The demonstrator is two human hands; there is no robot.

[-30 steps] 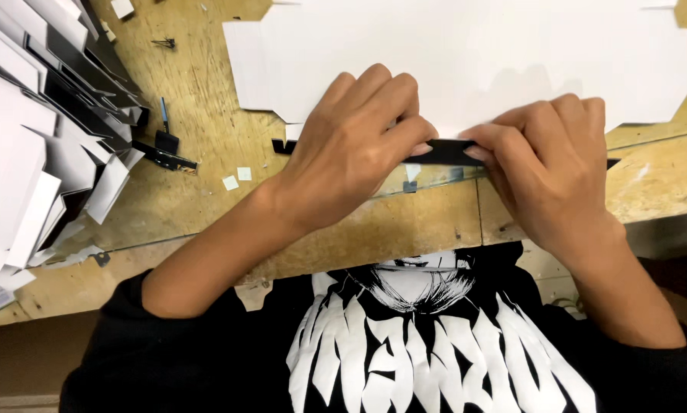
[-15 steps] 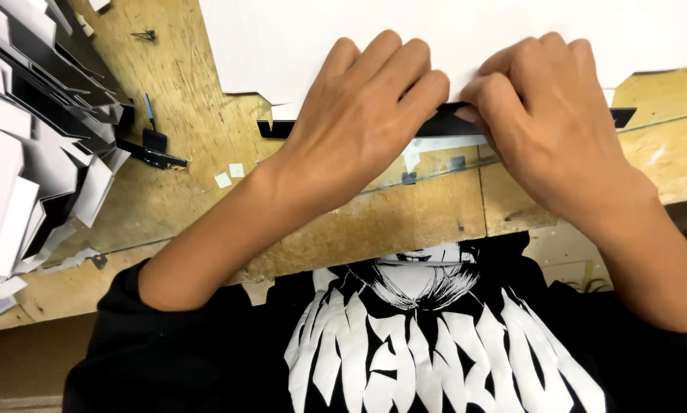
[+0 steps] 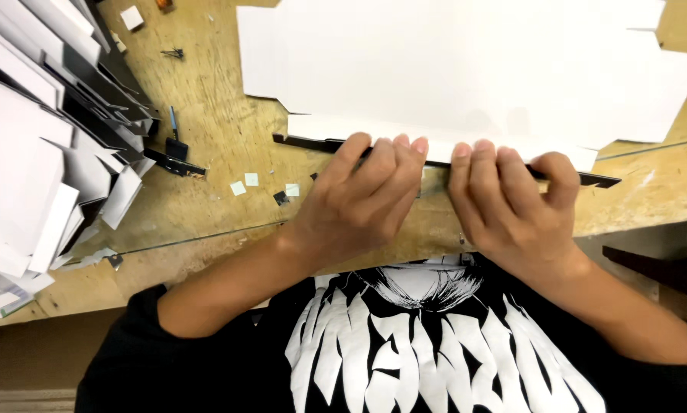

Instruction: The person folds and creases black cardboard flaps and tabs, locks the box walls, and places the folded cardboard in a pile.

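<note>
Both hands have slid down off the white sheet since half a second ago, so that more of the black strip shows at either end. Now the left hand lies palm down with its fingers bent, the fingertips pressing onto the strip's near edge; nothing is pinched, it simply bears down. Close beside it, the right hand does the same, fingers curled over the long black strip (whether the thumbs are tucked beneath, I cannot tell). That strip runs along the folded front flap of the large white cardboard sheet, which lies flat on the plywood workbench. Left of the hands a few small white and black paper scraps are scattered near a black clip. Farther left, well apart, leans a stack of white and black folded blanks.
</note>
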